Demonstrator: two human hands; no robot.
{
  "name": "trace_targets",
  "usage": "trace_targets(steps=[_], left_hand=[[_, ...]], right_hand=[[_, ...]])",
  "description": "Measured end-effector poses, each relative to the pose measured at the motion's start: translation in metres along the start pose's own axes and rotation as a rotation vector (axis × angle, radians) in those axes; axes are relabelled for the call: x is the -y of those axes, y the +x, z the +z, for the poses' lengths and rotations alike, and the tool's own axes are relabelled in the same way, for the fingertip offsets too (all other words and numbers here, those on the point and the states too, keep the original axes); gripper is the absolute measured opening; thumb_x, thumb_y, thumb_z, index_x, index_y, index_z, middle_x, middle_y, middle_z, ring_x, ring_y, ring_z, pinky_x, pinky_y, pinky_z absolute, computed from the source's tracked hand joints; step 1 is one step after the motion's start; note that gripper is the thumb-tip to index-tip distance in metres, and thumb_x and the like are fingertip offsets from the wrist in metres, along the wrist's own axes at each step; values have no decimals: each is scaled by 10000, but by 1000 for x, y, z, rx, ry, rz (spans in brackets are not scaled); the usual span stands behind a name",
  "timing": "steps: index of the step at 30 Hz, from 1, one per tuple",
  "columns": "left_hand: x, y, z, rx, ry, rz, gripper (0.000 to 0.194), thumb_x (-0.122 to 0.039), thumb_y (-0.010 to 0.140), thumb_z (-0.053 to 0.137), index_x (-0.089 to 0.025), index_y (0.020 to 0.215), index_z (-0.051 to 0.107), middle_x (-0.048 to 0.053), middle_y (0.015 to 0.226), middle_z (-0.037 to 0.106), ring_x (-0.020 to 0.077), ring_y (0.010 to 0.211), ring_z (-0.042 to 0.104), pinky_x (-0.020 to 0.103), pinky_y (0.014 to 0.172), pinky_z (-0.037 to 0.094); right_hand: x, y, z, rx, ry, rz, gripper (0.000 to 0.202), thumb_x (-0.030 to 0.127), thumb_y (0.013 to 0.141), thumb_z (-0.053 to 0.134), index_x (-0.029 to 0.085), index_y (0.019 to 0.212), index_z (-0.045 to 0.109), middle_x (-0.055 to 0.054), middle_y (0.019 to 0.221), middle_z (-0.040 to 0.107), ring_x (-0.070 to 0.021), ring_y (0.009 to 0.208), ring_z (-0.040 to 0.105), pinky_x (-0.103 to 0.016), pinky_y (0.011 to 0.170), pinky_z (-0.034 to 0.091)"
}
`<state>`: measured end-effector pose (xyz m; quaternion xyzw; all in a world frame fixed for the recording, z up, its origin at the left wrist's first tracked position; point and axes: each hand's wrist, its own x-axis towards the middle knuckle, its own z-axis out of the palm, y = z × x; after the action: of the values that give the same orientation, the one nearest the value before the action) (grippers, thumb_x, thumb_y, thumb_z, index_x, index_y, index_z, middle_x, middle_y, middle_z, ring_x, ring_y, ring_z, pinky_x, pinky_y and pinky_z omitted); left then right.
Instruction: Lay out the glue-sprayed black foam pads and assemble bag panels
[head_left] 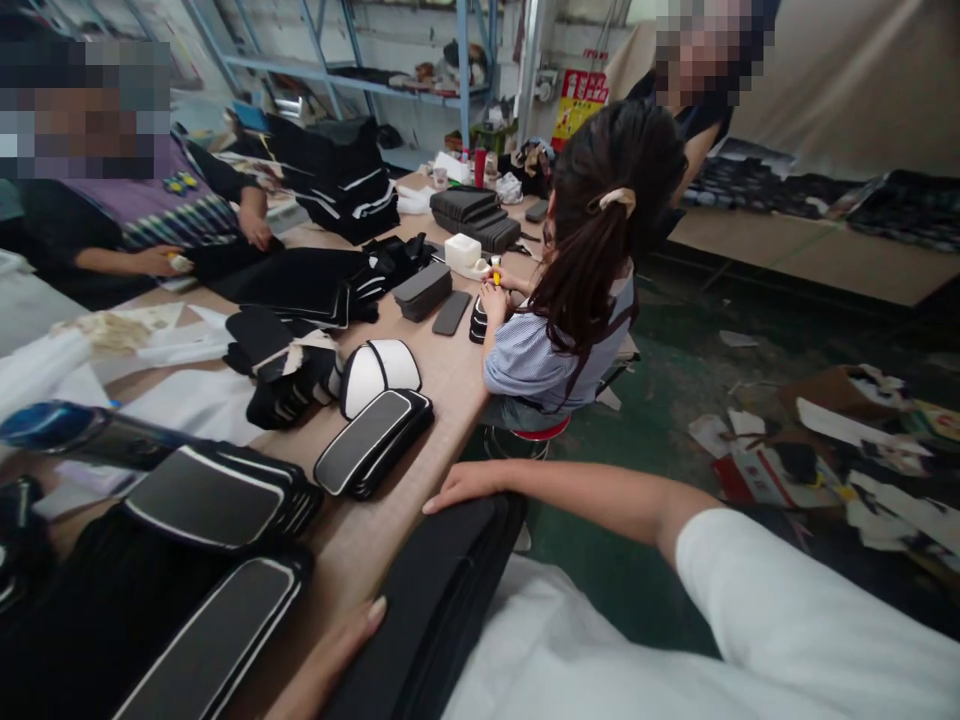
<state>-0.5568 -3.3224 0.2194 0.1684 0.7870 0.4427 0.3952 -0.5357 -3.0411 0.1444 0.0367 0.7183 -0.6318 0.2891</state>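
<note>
A thick stack of dark foam-like panels (427,580) stands between my body and the table's edge. Over its far end curves my right hand (471,482), the fingers bent against the top corner. My left hand (339,648) presses the stack's left side nearer to me; one fingertip shows and the rest is hidden low in the view. Left of my hands, stacks of black panels with white outlines lie on the table: a near one (217,640), a wider one (214,495) and a smaller one (367,440).
On the brown table (450,375) are a white rounded piece (379,375), grey pads (422,290) and black fabric (300,280). A co-worker in a striped top (525,350) sits at the right edge; another person's hand (255,225) is across. Cardboard and scraps (780,460) litter the floor.
</note>
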Motion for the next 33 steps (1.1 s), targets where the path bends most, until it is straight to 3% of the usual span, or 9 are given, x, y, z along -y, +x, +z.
trace_targets(steps=[5,9,12,15,17,20,23,28,33], left_hand=[[-27,30,2,249,-215,-317,484,-563,595,666,-177,883,715,109,934,709,314,957,630,419,879,493],[-35,45,-1,345,-305,-351,598,-481,599,702,-142,1087,633,123,999,689,306,842,660,444,768,527],[-33,60,-18,192,-113,-183,625,-443,596,718,-159,1138,590,95,1087,661,292,973,623,412,852,503],[-29,83,-41,-8,209,34,642,-448,641,683,-163,1196,530,82,1142,633,265,1043,589,366,902,473],[-29,101,-55,-128,476,168,638,-459,691,630,-171,1241,482,76,1126,635,251,1001,605,349,870,478],[-33,132,-68,-316,866,382,567,-408,771,534,-191,1287,442,84,1145,616,250,961,611,348,822,473],[-33,164,-73,-476,1136,589,514,-287,804,485,-174,1304,449,130,1260,541,289,1109,530,390,909,403],[-6,211,-67,-690,1231,628,507,-185,831,429,-214,1337,438,140,1351,471,296,1245,415,474,1006,264],[29,226,-42,-585,1171,579,533,-186,860,393,-178,1391,352,132,1426,375,277,1338,286,477,1051,202]], right_hand=[[29,16,-28,60,-146,-70,451,572,568,725,132,521,639,54,478,534,-94,526,469,-222,526,315],[39,26,-39,-59,-121,-138,421,534,492,786,143,588,663,46,541,571,-106,573,489,-225,559,330],[34,30,-55,-309,28,-186,481,566,593,722,189,886,663,15,809,627,-144,781,541,-239,698,386],[24,32,-68,-524,239,-159,580,668,729,522,223,1101,537,-28,993,580,-171,897,535,-306,793,413],[20,35,-73,-510,388,-107,665,744,742,394,221,1144,481,-62,1002,571,-196,842,571,-389,756,456],[24,49,-81,-333,601,-95,771,825,703,275,208,1110,494,-82,942,602,-229,744,620,-470,661,494],[38,76,-98,-252,764,-177,784,842,694,234,209,1050,531,-64,878,631,-233,755,628,-463,662,502],[38,139,-128,-337,893,-275,698,779,746,319,185,1012,571,-57,859,658,-215,773,619,-393,670,507],[-5,179,-133,-494,894,-286,284,388,854,557,142,993,590,-42,925,646,-152,776,613,-339,723,503]])
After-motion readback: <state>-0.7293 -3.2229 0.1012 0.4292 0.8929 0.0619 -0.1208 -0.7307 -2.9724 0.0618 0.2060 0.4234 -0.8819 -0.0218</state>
